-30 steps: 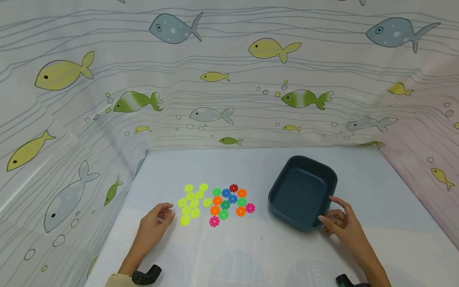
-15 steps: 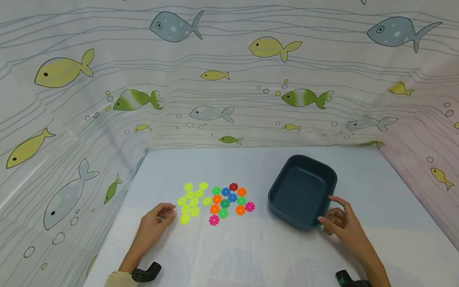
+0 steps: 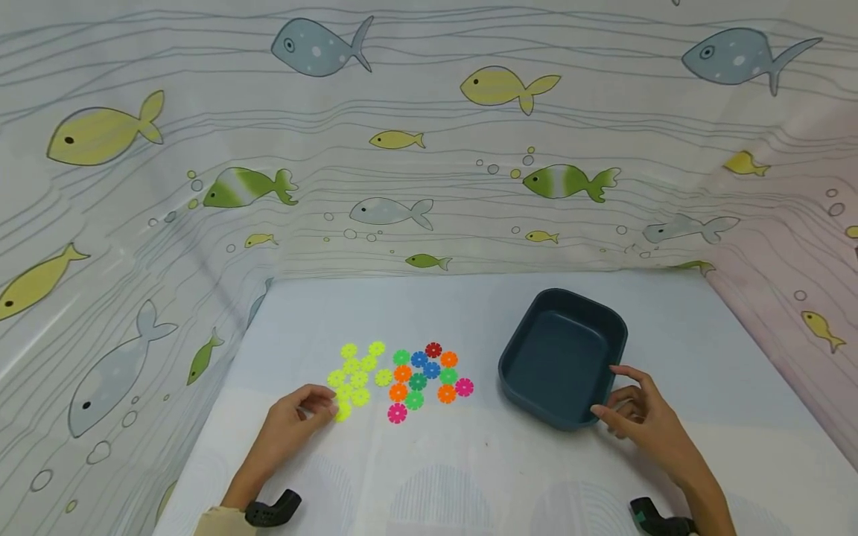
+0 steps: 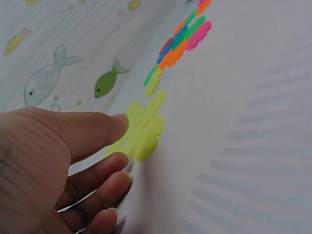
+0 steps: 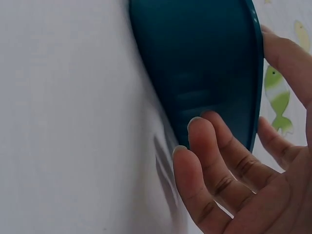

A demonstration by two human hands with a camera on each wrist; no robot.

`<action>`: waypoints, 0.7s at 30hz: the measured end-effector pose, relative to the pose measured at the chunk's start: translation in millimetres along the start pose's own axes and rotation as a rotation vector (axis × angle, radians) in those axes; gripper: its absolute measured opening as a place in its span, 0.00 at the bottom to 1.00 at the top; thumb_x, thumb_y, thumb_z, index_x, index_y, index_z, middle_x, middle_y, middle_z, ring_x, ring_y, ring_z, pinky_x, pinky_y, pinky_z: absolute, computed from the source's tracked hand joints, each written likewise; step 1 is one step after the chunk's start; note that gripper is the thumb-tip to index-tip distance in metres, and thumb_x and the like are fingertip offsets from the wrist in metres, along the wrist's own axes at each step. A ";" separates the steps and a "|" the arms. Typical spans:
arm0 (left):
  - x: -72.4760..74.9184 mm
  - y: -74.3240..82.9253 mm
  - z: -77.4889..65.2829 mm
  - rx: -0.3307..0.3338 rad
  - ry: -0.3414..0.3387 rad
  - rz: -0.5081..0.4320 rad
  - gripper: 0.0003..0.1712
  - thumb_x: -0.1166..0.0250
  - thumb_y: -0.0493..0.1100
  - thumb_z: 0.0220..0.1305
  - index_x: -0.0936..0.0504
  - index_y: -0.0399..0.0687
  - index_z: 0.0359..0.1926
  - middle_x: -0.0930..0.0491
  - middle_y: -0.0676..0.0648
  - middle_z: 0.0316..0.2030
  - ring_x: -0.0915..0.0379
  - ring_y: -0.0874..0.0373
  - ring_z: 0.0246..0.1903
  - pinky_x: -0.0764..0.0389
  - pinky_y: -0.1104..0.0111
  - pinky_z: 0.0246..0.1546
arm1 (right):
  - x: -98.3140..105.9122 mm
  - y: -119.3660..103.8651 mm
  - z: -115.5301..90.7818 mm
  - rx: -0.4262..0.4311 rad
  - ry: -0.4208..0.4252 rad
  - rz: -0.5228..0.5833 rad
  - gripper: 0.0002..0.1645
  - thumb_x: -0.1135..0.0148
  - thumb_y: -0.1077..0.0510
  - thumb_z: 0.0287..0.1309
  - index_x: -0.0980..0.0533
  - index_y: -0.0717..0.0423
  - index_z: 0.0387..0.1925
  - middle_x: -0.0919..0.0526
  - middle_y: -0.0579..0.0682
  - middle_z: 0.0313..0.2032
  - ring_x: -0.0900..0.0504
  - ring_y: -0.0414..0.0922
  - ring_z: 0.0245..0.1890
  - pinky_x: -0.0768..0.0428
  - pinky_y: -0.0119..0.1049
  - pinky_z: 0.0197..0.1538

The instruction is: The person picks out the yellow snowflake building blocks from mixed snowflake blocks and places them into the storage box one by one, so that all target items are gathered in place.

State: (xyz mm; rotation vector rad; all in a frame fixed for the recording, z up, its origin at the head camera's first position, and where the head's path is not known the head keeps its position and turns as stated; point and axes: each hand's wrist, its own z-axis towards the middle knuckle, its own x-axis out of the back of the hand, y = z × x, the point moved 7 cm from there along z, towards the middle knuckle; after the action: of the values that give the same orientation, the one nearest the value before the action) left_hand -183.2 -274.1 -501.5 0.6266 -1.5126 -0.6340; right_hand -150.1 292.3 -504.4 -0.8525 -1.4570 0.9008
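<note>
– Fish-print sheeting [image 3: 469, 134] all round a white tabletop [image 3: 335, 305], cute setup. What bugs me is the left hand [image 3: 291, 420]: it's right at the near-left edge of the yellow discs [image 3: 360, 397], which lie flat and bunched up.

– Is it actually pinching one?

– Don't think so. Wrist view has thumb and fingers apart, loosely bent, nothing gripped. Can't tell if a fingertip touches the nearest disc though. Flat bits like that probably don't lift easily, so imo a clumsy grab just skids one into its neighbours, packed that close.

– And the mixed-colour discs [image 3: 447, 394] are just right of them. Hard shove and the two groups blend, no?

– Yeah, the rightmost yellow one sits just beside the green and orange, so that's the weak spot.

– What about the blue tray [image 3: 556, 357]?

– Right of all the discs. The right hand [image 3: 646, 420] grips its right rim towards the near corner, thumb and forefinger on the edge, other fingers bent by the outer wall. It's a one-sided hold, so I'd guess a careless tug could swivel or tip it. Push it far enough left and it'd plough into the pink disc [image 3: 465, 387].
</note>
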 end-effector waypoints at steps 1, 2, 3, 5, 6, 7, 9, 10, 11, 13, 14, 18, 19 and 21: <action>-0.8 -0.9 -0.2 -0.001 -0.003 -0.001 0.16 0.26 0.50 0.65 0.15 0.50 0.50 0.17 0.55 0.38 0.24 0.59 0.40 0.26 0.69 0.39 | 0.0 -0.4 -0.2 0.001 0.001 -0.006 0.48 0.31 0.50 0.68 0.49 0.46 0.78 0.21 0.59 0.47 0.17 0.53 0.31 0.16 0.44 0.36; -1.6 -1.4 -0.5 -0.003 -0.005 -0.002 0.16 0.26 0.50 0.64 0.15 0.50 0.49 0.17 0.54 0.38 0.24 0.60 0.39 0.26 0.69 0.39 | 0.0 -1.2 -0.4 0.006 0.001 -0.012 0.48 0.31 0.50 0.68 0.49 0.46 0.78 0.21 0.59 0.46 0.17 0.52 0.30 0.16 0.44 0.36; -2.6 -2.6 -0.5 -0.004 -0.008 -0.005 0.16 0.25 0.50 0.64 0.15 0.50 0.49 0.17 0.54 0.37 0.24 0.60 0.39 0.26 0.69 0.39 | -0.2 -0.8 -0.3 0.007 0.002 -0.017 0.48 0.31 0.50 0.68 0.49 0.46 0.78 0.21 0.58 0.46 0.17 0.52 0.30 0.16 0.43 0.36; -4.2 -4.0 -0.7 -0.004 -0.015 -0.008 0.17 0.24 0.49 0.62 0.15 0.50 0.49 0.17 0.55 0.37 0.24 0.60 0.38 0.26 0.69 0.38 | -0.4 -0.7 -0.3 0.007 0.003 -0.020 0.48 0.31 0.50 0.67 0.49 0.46 0.78 0.21 0.58 0.46 0.17 0.52 0.30 0.16 0.43 0.35; -4.9 -4.8 -0.6 -0.004 -0.019 -0.009 0.17 0.23 0.49 0.61 0.15 0.51 0.48 0.17 0.55 0.37 0.23 0.61 0.38 0.26 0.70 0.38 | -0.7 -0.7 -0.3 0.006 0.002 -0.023 0.48 0.31 0.50 0.67 0.49 0.46 0.78 0.21 0.58 0.46 0.17 0.52 0.30 0.16 0.43 0.35; -5.4 -5.4 -0.7 -0.004 -0.022 -0.011 0.18 0.22 0.49 0.60 0.15 0.51 0.48 0.17 0.55 0.37 0.23 0.61 0.38 0.26 0.70 0.38 | -0.9 -0.5 -0.3 -0.001 0.002 -0.022 0.48 0.31 0.49 0.67 0.49 0.46 0.77 0.21 0.58 0.46 0.17 0.52 0.30 0.16 0.43 0.35; -6.2 -5.8 -0.2 -0.010 -0.030 -0.015 0.19 0.21 0.49 0.59 0.15 0.51 0.49 0.17 0.55 0.38 0.23 0.61 0.38 0.26 0.70 0.39 | -1.2 -0.4 0.0 -0.011 0.001 -0.017 0.48 0.31 0.49 0.67 0.49 0.45 0.78 0.21 0.59 0.46 0.17 0.53 0.30 0.16 0.44 0.35; -6.2 -5.6 0.1 -0.016 -0.030 -0.016 0.20 0.21 0.50 0.58 0.15 0.51 0.49 0.17 0.55 0.38 0.23 0.61 0.38 0.26 0.70 0.39 | -1.3 -0.8 0.2 -0.014 0.000 -0.016 0.49 0.31 0.48 0.67 0.49 0.46 0.78 0.21 0.59 0.46 0.17 0.53 0.30 0.16 0.44 0.35; -6.1 -5.3 0.5 -0.024 -0.030 -0.015 0.21 0.21 0.50 0.58 0.15 0.51 0.50 0.17 0.55 0.38 0.23 0.61 0.39 0.26 0.70 0.39 | -1.2 -1.0 0.6 -0.018 0.002 -0.014 0.49 0.31 0.48 0.67 0.50 0.45 0.78 0.21 0.59 0.46 0.17 0.53 0.31 0.16 0.44 0.35; -6.2 -4.7 1.6 -0.039 -0.027 -0.006 0.22 0.20 0.50 0.57 0.15 0.51 0.50 0.17 0.55 0.38 0.23 0.60 0.39 0.26 0.70 0.40 | -1.0 -1.4 1.6 -0.023 0.005 -0.009 0.49 0.31 0.47 0.67 0.50 0.45 0.78 0.21 0.60 0.46 0.17 0.54 0.32 0.17 0.44 0.36; -6.3 -4.2 2.1 -0.049 -0.024 0.005 0.22 0.20 0.49 0.57 0.16 0.51 0.50 0.18 0.55 0.38 0.23 0.60 0.39 0.26 0.70 0.40 | -1.0 -1.7 2.0 -0.024 0.006 -0.005 0.50 0.32 0.47 0.67 0.50 0.45 0.79 0.20 0.60 0.46 0.17 0.54 0.32 0.17 0.44 0.36; -7.8 -3.6 2.6 -0.058 -0.018 0.037 0.21 0.20 0.45 0.56 0.15 0.50 0.50 0.18 0.55 0.39 0.24 0.60 0.39 0.25 0.69 0.39 | -2.5 -1.2 1.7 -0.033 0.004 0.029 0.50 0.32 0.48 0.68 0.51 0.47 0.79 0.20 0.61 0.47 0.16 0.55 0.32 0.17 0.44 0.36; -8.9 -3.7 2.4 -0.052 -0.024 0.043 0.21 0.20 0.44 0.56 0.15 0.50 0.50 0.19 0.55 0.39 0.24 0.60 0.38 0.25 0.69 0.39 | -3.1 -0.7 1.3 -0.036 0.001 0.042 0.50 0.32 0.48 0.68 0.51 0.47 0.79 0.20 0.61 0.47 0.16 0.55 0.33 0.17 0.44 0.37; -11.1 -4.2 0.6 -0.034 -0.045 0.053 0.20 0.20 0.44 0.56 0.14 0.49 0.49 0.19 0.54 0.39 0.26 0.60 0.38 0.25 0.69 0.38 | -4.4 0.8 0.0 -0.044 -0.006 0.064 0.50 0.32 0.49 0.68 0.52 0.48 0.79 0.21 0.62 0.47 0.17 0.56 0.32 0.17 0.45 0.36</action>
State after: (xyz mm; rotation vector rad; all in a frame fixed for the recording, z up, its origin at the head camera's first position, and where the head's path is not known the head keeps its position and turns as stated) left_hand -183.4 -269.0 -512.3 0.5471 -1.5525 -0.6357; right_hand -149.8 288.7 -507.0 -0.9347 -1.4665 0.9222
